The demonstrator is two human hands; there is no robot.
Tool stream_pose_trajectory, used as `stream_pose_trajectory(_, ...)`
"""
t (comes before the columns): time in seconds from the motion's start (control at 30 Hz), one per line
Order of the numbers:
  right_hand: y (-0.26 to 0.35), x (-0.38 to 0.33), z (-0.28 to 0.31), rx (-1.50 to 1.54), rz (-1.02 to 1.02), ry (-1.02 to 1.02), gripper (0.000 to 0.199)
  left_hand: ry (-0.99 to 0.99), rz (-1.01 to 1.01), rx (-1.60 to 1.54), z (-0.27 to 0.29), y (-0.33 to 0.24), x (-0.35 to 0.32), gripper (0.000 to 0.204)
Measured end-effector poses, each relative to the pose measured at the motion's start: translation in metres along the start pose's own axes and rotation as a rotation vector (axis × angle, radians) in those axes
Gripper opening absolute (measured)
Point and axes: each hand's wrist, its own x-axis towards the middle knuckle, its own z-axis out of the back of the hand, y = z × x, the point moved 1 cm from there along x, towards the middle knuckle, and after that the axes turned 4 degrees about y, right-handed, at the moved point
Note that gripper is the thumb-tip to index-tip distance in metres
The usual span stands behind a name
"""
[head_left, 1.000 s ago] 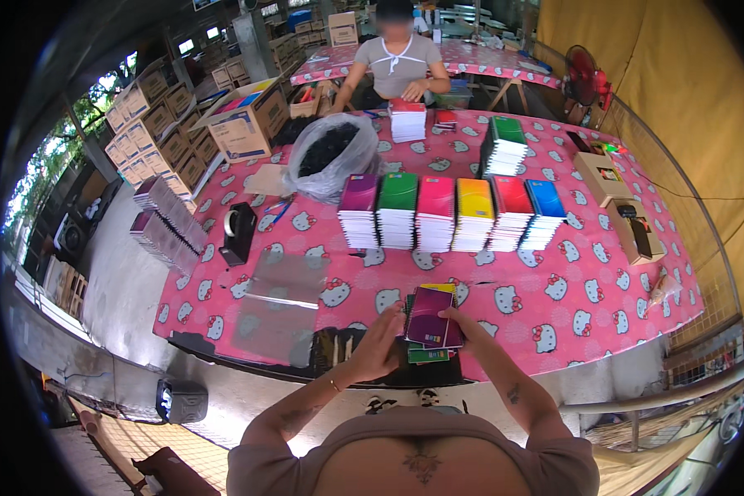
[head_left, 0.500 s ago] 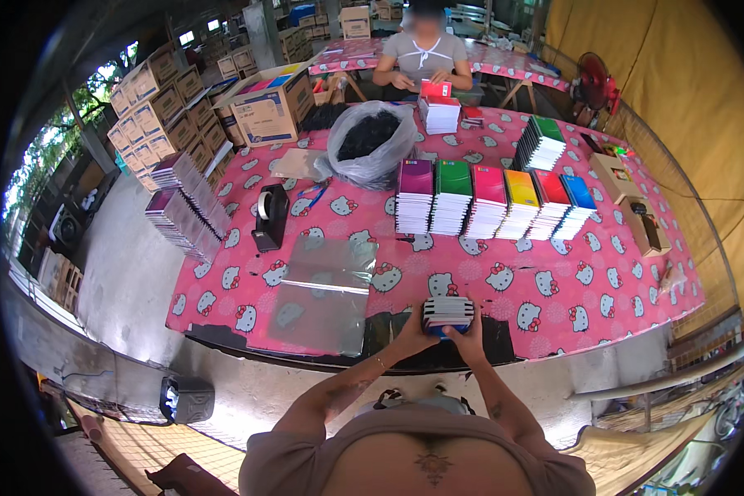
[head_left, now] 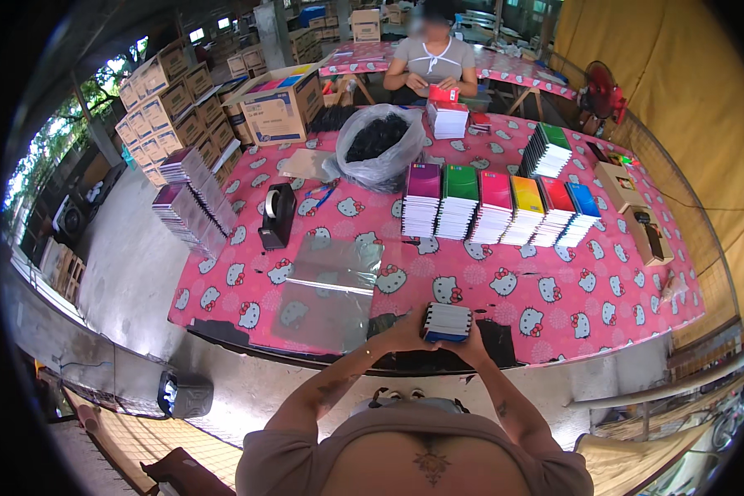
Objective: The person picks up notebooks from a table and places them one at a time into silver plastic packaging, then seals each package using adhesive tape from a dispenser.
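Observation:
A small stack of spiral notebooks with white page edges and a blue cover at the bottom is held upright at the table's near edge. My left hand is closed on its left side. My right hand grips the right side and lower corner. To the left, clear plastic sleeves lie flat on the table. Beyond my hands stands a row of notebook piles with purple, green, pink, yellow, red and blue covers.
A black tape dispenser stands left on the pink patterned table. Behind it are a plastic bag with black contents and cardboard boxes. Wrapped notebook piles rise at the left edge. A co-worker handles red notebooks opposite.
The notebook stack has tilted in my hands, and my left hand has shifted on it. The whole view has turned slightly. The co-worker's hands have moved closer to the red notebooks.

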Motion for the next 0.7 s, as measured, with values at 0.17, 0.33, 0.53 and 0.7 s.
stream_pose_trajectory(0.17, -0.024, 0.003, 0.007, 0.115, -0.028, 0.050, 0.087, -0.075, -0.082, -0.253, -0.022, 0.008, -0.001, 0.100)
stream_pose_trajectory(0.33, -0.004, 0.004, 0.012, 0.009, -0.013, 0.148, 0.091, -0.094, 0.029, -0.129, -0.011, 0.003, 0.006, 0.100)
stream_pose_trajectory(0.53, -0.015, 0.003, 0.019, -0.062, -0.034, 0.117, 0.089, -0.217, -0.078, 0.499, 0.009, -0.066, -0.005, 0.101)
stream_pose_trajectory(0.7, -0.019, 0.003, 0.017, -0.059, 0.021, 0.085, 0.081, -0.290, -0.321, 0.967, -0.026, -0.112, 0.001, 0.099)
